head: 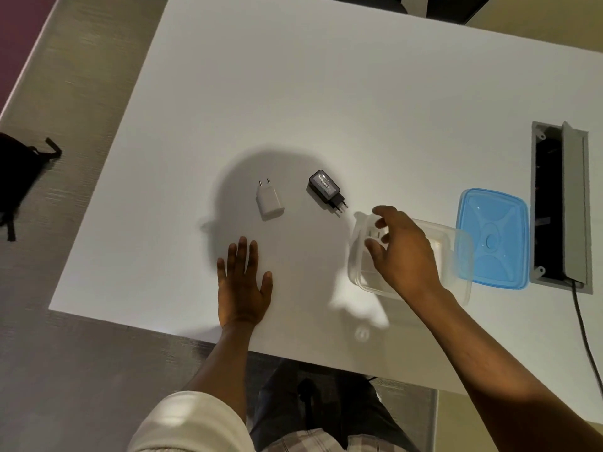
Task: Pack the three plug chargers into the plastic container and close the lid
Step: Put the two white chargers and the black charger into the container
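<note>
A white plug charger (269,200) lies on the white table (293,93), its prongs pointing away from me. To its right lies a black plug charger (325,190). The clear plastic container (455,256) stands open near the front right. My right hand (403,252) hovers over its left end. A third, white charger (376,234) shows between the thumb and fingers, inside the container. Whether the fingers grip it is unclear. The blue lid (492,239) lies flat just right of the container. My left hand (243,288) rests flat on the table with its fingers spread.
An open cable hatch (561,207) is set into the table right of the lid, and a black cable (584,324) runs from it toward me. A black bag (19,177) lies on the floor at the left. The table's front edge (146,327) is close to my body.
</note>
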A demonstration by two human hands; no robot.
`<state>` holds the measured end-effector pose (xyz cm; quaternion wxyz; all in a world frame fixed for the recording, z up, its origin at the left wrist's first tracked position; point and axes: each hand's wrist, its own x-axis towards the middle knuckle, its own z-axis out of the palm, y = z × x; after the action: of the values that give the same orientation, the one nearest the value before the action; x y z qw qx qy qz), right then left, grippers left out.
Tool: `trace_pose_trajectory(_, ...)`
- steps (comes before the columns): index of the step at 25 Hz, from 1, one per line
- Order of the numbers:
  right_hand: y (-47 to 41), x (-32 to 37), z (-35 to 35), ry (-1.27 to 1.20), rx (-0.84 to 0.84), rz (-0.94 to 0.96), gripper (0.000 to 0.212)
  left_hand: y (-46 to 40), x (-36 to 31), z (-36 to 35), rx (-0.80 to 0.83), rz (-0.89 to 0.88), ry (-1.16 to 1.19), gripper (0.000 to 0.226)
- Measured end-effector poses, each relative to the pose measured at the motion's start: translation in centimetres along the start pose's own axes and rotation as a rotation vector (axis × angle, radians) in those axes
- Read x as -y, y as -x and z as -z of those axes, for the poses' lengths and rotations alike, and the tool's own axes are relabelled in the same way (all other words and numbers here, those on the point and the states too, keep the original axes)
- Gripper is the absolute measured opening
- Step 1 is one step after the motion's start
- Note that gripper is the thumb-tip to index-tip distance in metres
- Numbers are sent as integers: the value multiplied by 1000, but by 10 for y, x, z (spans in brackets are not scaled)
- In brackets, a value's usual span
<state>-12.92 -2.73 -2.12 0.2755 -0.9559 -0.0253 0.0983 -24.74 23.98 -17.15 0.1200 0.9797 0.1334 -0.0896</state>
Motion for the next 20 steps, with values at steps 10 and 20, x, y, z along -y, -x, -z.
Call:
trace_pose_trajectory(10,-87,93,-88,78,338,192,69,0,2,-3,-64,-27,29,71)
trace_pose_trajectory(20,-103,119,-137,163,405,130,82,0,3,-6,-72,-11,45,71)
